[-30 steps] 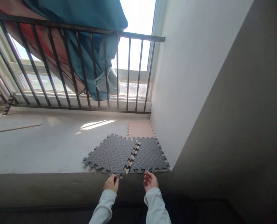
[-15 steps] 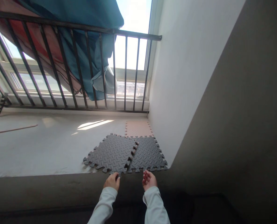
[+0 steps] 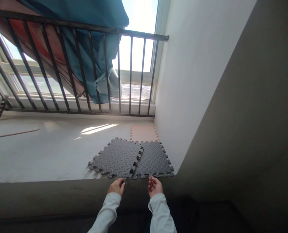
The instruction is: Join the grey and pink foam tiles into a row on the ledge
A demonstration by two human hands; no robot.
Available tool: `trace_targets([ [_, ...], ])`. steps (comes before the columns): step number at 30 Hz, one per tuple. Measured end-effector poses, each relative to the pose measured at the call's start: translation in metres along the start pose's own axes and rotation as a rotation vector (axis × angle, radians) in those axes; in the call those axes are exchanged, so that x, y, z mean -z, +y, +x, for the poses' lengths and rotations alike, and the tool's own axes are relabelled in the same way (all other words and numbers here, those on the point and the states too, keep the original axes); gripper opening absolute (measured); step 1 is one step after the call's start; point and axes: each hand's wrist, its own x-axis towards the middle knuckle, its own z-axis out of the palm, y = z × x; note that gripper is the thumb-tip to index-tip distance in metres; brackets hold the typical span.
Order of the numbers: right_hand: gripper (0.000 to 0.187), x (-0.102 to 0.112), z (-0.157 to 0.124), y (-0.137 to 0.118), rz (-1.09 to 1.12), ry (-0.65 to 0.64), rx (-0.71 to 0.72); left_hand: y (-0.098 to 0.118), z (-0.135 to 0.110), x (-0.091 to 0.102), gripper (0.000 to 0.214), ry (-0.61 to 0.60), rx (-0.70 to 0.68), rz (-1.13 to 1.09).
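Observation:
Two dark grey interlocking foam mats lie on the pale floor by the wall. My left hand (image 3: 116, 186) pinches the near corner of the left grey mat (image 3: 116, 157), which sits slightly askew against the right grey mat (image 3: 153, 159); their toothed edges meet loosely along the seam. My right hand (image 3: 154, 186) hovers at the near edge of the right mat, palm turned inward, fingers loosely curled and holding nothing. A beige foam mat (image 3: 144, 133) lies joined behind the right grey one, in the corner.
A black metal railing (image 3: 85, 64) runs in front of a bright window, with teal and red cloth (image 3: 90, 38) draped over it. A white wall (image 3: 194, 81) bounds the right side. A thin beige strip (image 3: 13, 133) lies on the floor at far left.
The left grey mat has been pushed closer to the right one; the beige gap along the seam has almost closed. Both hands stayed at the mats' near edge.

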Motion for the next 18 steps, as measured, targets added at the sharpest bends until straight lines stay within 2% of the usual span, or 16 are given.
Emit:
trace_targets([
  [8, 0.005, 0.003, 0.002, 0.001, -0.012, -0.01, 0.002, -0.004, 0.002, -0.004, 0.019, 0.096, -0.069, -0.041],
  [15, 0.004, 0.002, -0.004, -0.001, 0.016, -0.006, -0.012, -0.037, 0.01, 0.001, 0.024, 0.313, -0.12, -0.023],
  [18, 0.003, -0.001, -0.007, -0.002, 0.031, 0.004, -0.021, -0.039, 0.014, 0.005, 0.03, 0.257, -0.111, 0.128],
])
